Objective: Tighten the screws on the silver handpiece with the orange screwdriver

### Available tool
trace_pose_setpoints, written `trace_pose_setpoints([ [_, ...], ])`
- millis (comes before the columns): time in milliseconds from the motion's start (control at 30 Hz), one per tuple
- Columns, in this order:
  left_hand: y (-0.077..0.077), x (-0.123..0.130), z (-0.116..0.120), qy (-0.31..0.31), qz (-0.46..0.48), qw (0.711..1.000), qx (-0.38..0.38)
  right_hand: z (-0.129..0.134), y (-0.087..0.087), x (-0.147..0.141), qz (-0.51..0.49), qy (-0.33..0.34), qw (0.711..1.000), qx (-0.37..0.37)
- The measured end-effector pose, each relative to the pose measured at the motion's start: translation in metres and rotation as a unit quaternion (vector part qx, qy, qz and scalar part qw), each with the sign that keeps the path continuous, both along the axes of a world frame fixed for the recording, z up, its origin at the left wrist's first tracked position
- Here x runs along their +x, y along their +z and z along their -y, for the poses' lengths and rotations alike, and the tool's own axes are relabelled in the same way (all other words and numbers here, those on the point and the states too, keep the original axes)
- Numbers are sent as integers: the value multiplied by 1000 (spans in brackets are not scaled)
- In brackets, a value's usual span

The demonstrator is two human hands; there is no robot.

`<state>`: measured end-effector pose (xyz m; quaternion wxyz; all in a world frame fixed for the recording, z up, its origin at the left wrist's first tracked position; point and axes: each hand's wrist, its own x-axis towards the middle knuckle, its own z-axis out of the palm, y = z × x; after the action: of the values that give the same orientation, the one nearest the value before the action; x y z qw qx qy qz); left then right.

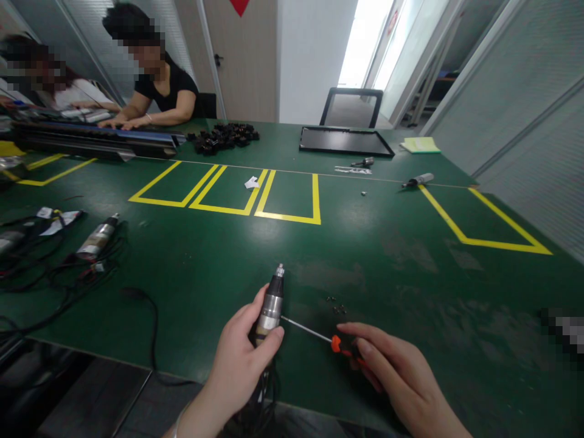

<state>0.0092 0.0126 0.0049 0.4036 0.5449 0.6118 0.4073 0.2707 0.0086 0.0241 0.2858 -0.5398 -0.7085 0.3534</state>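
Note:
My left hand (pixel 244 350) is wrapped round an electric screwdriver (pixel 272 307), a metal cylinder with a black collar and a silver chuck pointing away from me. Its cable hangs below the hand. In my right hand (pixel 392 371) is a screwdriver (pixel 336 344) with an orange and dark handle and a thin steel shaft. The shaft's tip meets the side of the electric screwdriver's metal body, just beside my left thumb. Several small screws (pixel 336 305) lie on the green table beyond my right hand.
On the green table (pixel 219 249), more electric screwdrivers (pixel 97 238) lie among tangled cables at left. A dark pile of small parts (pixel 224 139), a black frame panel (pixel 345 141) and a yellow pad (pixel 420 145) are farther back. Two people (pixel 159 91) sit at the far left.

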Motion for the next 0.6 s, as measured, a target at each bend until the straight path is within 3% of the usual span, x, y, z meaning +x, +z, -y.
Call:
trace_pose_setpoints([
  [233,0,0,0,4,-1,1000,-1,-4,4,-3,21,-7,994,103],
  [467,-1,0,0,4,0,1000,4,-4,2,-2,6,13,992,128],
  [600,-2,0,-1,1,-1,1000,3,-4,0,-1,14,15,995,102],
])
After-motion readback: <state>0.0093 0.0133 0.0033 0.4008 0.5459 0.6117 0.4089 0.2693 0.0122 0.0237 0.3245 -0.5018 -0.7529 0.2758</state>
